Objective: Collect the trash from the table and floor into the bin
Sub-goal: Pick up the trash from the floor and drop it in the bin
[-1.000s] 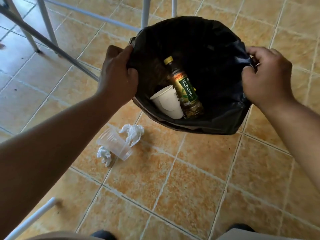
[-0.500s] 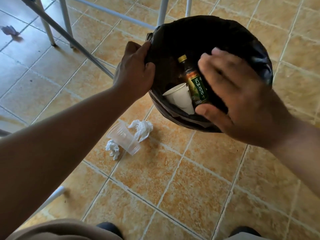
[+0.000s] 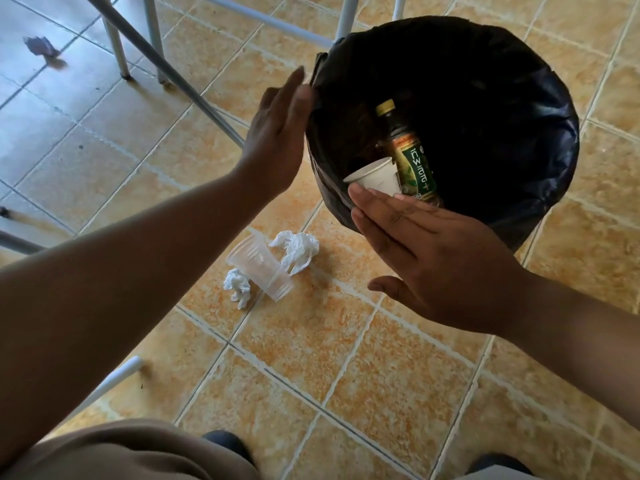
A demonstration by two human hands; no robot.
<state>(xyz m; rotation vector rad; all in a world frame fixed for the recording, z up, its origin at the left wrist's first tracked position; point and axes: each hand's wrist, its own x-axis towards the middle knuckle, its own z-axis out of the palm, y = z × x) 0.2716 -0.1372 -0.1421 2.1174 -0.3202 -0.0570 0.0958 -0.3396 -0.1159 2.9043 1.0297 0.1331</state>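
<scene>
A bin lined with a black bag (image 3: 519, 109) stands on the tiled floor. Inside lie a green-labelled bottle (image 3: 410, 157) and a white paper cup (image 3: 375, 178). On the floor left of the bin lie a clear plastic cup (image 3: 259, 266) on its side and two crumpled white tissues, one (image 3: 296, 249) beside its base and one (image 3: 237, 287) below it. My left hand (image 3: 280, 136) is flat and empty, just off the bin's left rim. With straight fingers, my right hand (image 3: 436, 258) hovers over the bin's near edge, holding nothing.
White metal table and chair legs (image 3: 166, 64) cross the floor at upper left. A crumpled scrap of paper (image 3: 40, 46) lies on the grey tiles at far left. Another white leg (image 3: 114, 379) shows at lower left. My shoes (image 3: 225, 445) stand at the bottom.
Both hands let go of the bin's bag rim. The right hand swung left and down across the bin toward the floor trash; the left hand opened and drew slightly off the rim.
</scene>
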